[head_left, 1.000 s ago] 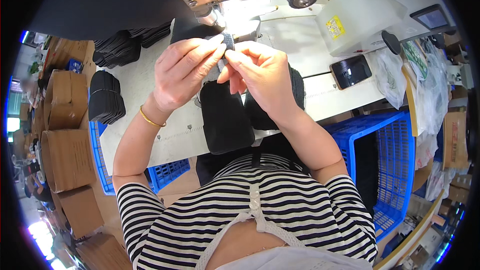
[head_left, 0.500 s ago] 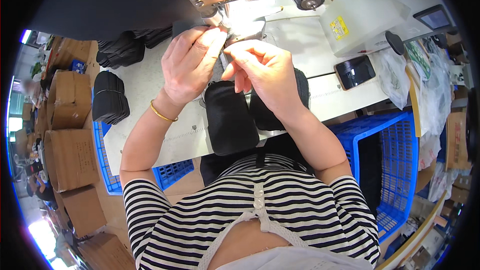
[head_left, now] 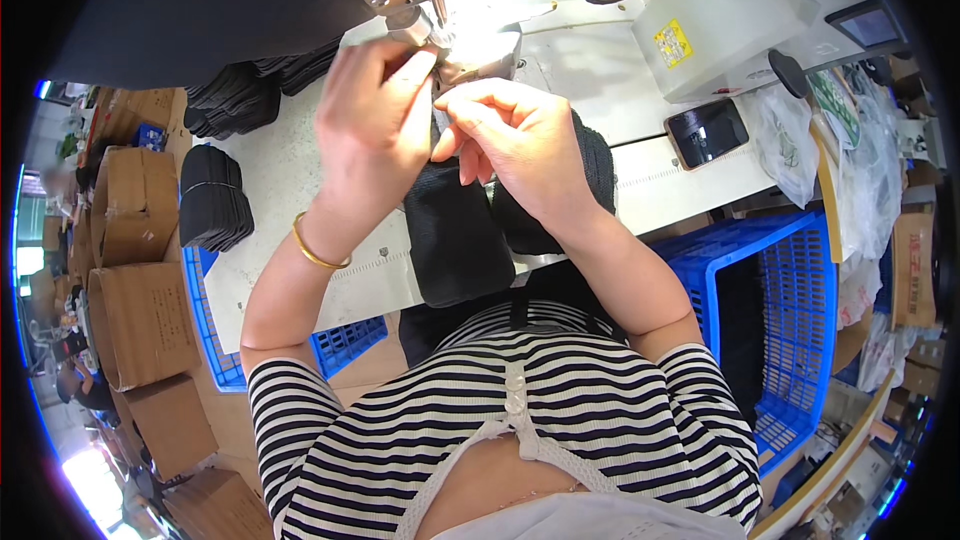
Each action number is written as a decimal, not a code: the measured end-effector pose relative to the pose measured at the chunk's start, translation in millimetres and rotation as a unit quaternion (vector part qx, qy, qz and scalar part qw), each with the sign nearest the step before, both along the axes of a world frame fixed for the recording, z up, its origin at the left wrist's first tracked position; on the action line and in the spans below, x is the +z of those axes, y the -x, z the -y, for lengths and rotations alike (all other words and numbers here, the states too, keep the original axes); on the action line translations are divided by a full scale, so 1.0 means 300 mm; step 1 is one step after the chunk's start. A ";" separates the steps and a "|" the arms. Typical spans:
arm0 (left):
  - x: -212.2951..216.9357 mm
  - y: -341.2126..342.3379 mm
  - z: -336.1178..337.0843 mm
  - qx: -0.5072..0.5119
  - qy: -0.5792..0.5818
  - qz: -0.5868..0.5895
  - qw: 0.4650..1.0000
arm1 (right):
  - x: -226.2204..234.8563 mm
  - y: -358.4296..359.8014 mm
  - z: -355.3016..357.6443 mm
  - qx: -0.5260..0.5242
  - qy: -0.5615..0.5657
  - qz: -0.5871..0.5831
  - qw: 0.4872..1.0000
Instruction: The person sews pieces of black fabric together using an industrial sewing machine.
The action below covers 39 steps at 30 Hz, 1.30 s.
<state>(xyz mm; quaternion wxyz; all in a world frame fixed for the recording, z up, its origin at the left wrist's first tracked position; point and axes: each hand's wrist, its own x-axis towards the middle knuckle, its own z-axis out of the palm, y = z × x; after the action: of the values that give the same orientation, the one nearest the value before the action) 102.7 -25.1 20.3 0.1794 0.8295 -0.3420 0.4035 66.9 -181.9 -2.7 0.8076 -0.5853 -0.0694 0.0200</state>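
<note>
At the brightly lit needle area of a sewing machine, both of my hands work close together. My left hand, with a gold bangle on its wrist, is closed, fingertips pinched just below the needle. What it pinches is too small to tell. My right hand is beside it, thumb and forefinger pressed together, the other fingers curled; anything between the tips does not show. Below the hands a black padded fabric piece hangs over the table's front edge. A second dark piece lies partly behind my right hand.
Stacks of black fabric pieces lie on the left of the white table, one tied bundle nearest. A phone rests at the right. Blue crates stand below on either side; cardboard boxes line the left.
My left hand has turned a little, its fingers drawing together beneath the needle. My right hand keeps its pinch beside it. The whole view has shifted slightly.
</note>
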 end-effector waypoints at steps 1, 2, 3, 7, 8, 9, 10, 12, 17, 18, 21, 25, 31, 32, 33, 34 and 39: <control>0.001 -0.003 -0.011 -0.017 0.046 -0.036 0.998 | -0.001 0.000 0.001 -0.003 0.005 -0.001 1.000; -0.007 -0.014 -0.029 -0.018 0.046 -0.037 0.998 | -0.003 0.000 0.001 -0.006 0.011 -0.003 1.000; -0.019 -0.029 -0.060 -0.073 0.085 -0.121 0.986 | -0.002 0.004 -0.006 -0.005 0.011 -0.001 1.000; -0.026 -0.076 -0.131 -0.138 0.085 -0.195 0.967 | -0.005 0.010 -0.032 -0.051 0.049 0.037 0.997; -0.023 -0.077 -0.135 -0.139 0.059 -0.173 0.973 | -0.006 0.010 -0.035 -0.054 0.077 0.057 0.994; -0.027 -0.079 -0.127 -0.128 0.033 -0.123 0.984 | -0.007 0.008 -0.041 -0.053 0.077 0.058 0.994; -0.022 -0.077 -0.131 -0.127 0.034 -0.122 0.984 | -0.007 0.006 -0.049 -0.052 0.073 0.078 0.993; 0.007 -0.072 -0.133 -0.149 0.018 -0.104 0.983 | -0.015 0.001 -0.060 -0.053 0.070 0.098 0.991; 0.068 -0.006 -0.100 -0.140 -0.072 -0.003 0.988 | -0.019 0.006 -0.067 -0.024 0.011 0.057 0.998; 0.067 0.002 -0.094 -0.139 -0.073 -0.002 0.988 | -0.007 0.010 -0.068 -0.023 0.010 0.058 0.998; 0.060 0.036 -0.072 -0.089 -0.088 0.012 0.992 | 0.011 0.021 -0.055 -0.034 -0.005 0.046 0.998; 0.038 0.072 -0.022 -0.049 -0.076 0.034 0.995 | 0.016 0.025 -0.031 -0.028 0.019 0.043 0.998; 0.006 0.116 -0.045 -0.091 0.031 -0.009 0.995 | 0.011 0.083 0.035 0.051 0.042 -0.022 0.998; -0.001 0.119 -0.056 -0.093 0.031 -0.010 0.995 | 0.012 0.097 0.043 0.052 0.020 -0.050 0.997; -0.007 0.127 -0.069 -0.113 0.006 0.013 0.993 | 0.025 0.110 0.049 0.051 0.027 -0.051 0.997; -0.011 0.133 -0.075 -0.133 -0.019 0.036 0.990 | 0.027 0.120 0.050 0.052 0.027 -0.052 0.997; -0.015 0.133 -0.064 -0.167 -0.077 0.101 0.978 | 0.022 0.139 0.047 0.051 0.054 -0.002 0.997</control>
<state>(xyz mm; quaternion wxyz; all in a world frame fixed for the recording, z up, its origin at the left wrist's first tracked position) 62.9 -6.1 15.7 0.1442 0.7270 -0.5219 0.4223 25.3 -196.1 4.0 0.7732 -0.6234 -0.0963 0.0655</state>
